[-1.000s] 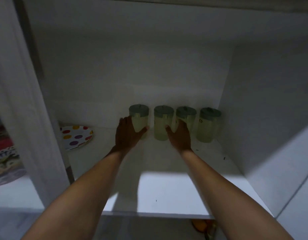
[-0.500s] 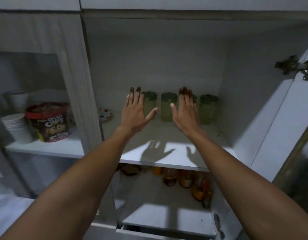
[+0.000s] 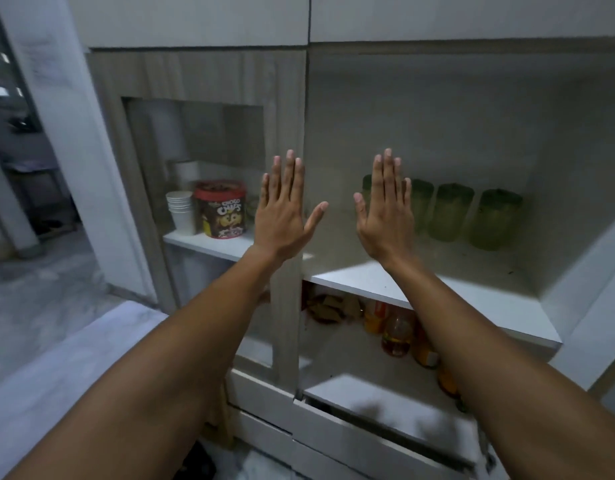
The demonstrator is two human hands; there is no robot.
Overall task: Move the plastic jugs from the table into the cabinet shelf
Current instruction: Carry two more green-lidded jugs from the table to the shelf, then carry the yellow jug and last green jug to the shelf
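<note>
While both hands are held up flat with fingers spread and nothing in them, the left hand [image 3: 281, 216] in front of the cabinet's wooden divider and the right hand [image 3: 385, 213] in front of the open shelf [image 3: 420, 289], the placing step looks finished. Four green-lidded plastic jugs [image 3: 451, 213] stand upright in a row at the back of that shelf, close beside one another, the leftmost partly hidden behind the right hand. No jug is visible anywhere outside the cabinet, though no bench shows in view. The next move probably calls for checking the bench for leftovers. Beside the shelf, behind glass, sit one stack of paper cups [image 3: 181, 209] and one cereal tub [image 3: 223, 209].
</note>
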